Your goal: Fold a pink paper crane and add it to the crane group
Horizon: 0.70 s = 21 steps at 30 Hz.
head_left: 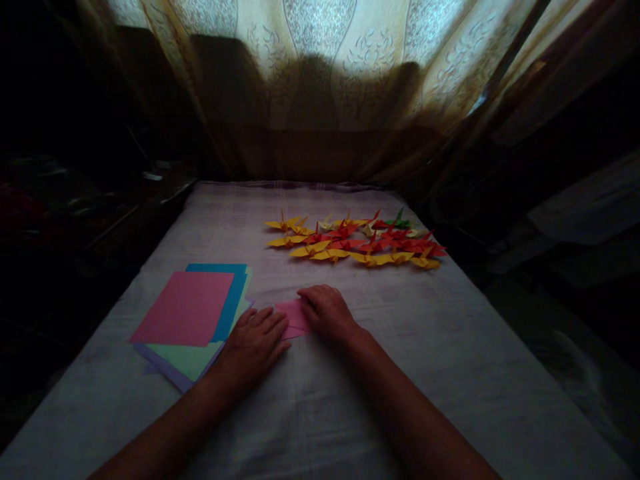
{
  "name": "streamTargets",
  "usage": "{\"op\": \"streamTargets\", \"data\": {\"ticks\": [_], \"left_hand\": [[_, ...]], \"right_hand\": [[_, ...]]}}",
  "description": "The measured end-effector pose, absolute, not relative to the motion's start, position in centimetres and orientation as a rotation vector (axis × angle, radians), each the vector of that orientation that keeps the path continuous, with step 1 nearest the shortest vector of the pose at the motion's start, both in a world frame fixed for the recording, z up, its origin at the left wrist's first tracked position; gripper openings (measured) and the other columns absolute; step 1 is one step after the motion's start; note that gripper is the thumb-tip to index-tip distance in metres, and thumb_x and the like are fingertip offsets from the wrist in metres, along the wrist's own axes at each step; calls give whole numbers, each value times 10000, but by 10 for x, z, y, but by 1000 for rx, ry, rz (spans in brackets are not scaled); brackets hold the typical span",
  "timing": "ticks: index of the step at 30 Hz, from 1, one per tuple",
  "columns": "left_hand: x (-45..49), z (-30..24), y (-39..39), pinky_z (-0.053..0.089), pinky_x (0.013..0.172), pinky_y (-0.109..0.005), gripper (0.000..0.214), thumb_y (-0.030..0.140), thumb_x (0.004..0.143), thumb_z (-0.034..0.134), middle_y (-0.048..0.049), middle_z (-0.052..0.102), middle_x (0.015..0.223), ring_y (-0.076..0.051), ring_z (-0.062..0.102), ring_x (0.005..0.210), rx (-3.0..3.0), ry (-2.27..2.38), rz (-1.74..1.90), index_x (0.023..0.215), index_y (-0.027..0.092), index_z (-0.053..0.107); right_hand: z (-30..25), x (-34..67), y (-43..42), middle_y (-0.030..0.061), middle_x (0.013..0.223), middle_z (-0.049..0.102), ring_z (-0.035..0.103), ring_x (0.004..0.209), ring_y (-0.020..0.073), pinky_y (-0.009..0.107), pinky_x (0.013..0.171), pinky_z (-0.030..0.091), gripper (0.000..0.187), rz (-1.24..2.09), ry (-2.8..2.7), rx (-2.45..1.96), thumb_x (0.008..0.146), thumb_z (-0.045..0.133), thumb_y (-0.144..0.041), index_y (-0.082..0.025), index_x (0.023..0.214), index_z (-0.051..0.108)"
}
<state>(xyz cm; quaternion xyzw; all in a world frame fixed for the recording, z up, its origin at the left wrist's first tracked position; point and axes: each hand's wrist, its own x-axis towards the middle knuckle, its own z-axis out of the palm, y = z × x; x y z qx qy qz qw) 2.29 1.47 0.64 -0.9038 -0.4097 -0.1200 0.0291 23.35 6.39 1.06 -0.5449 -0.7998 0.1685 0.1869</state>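
Note:
A small folded piece of pink paper lies on the cloth between my two hands, its visible face crossed by a fold or edge. My left hand rests flat with its fingers stretched out, the fingertips touching the paper's left side. Over the right side curls my right hand, thumb and fingers closed on the paper's edge. The paper's outer parts are hidden under both hands. Left of my left hand lies a stack of square sheets, with a pink sheet on top, a blue sheet below it, and pale green and purple ones underneath.
Several folded paper cranes in yellow, red, cream and green stand in rows toward the far right. A pale checked cloth covers the table. Behind it hangs a patterned curtain before a bright window. Both sides of the room are dark.

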Motion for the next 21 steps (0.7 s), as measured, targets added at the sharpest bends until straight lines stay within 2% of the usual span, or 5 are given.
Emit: {"op": "streamTargets", "data": {"ticks": [5, 9, 14, 21], "left_hand": [[26, 4, 20, 358, 1045, -484, 352, 351, 996, 442, -94, 634, 1310, -301, 553, 1216, -2783, -1272, -383, 1244, 194, 636], [33, 7, 26, 381, 1014, -485, 338, 348, 977, 481, -119, 622, 1308, -312, 549, 1202, -2791, -1280, -364, 1233, 189, 634], [38, 10, 32, 425, 955, -486, 314, 342, 933, 554, -134, 630, 1235, -312, 567, 1117, -2819, -1328, -350, 1193, 188, 639], [32, 8, 41, 433, 945, -464, 311, 271, 920, 563, -117, 627, 1209, -284, 561, 1102, -2903, -1240, -404, 1219, 223, 631]], "right_hand": [[15, 243, 61, 66, 995, 727, 633, 924, 202, 319, 832, 441, 200, 502, -2259, -1595, 858, 608, -180, -209, 1029, 708], [11, 252, 46, 51, 964, 731, 638, 892, 194, 312, 816, 435, 165, 518, -2214, -1566, 855, 604, -171, -217, 979, 703], [2, 258, 25, 42, 952, 726, 639, 886, 192, 321, 821, 439, 200, 506, -2154, -1486, 842, 586, -116, -218, 972, 698], [-8, 254, 15, 40, 975, 724, 630, 907, 201, 336, 813, 438, 266, 440, -2154, -1367, 836, 581, -93, -238, 1032, 690]]}}
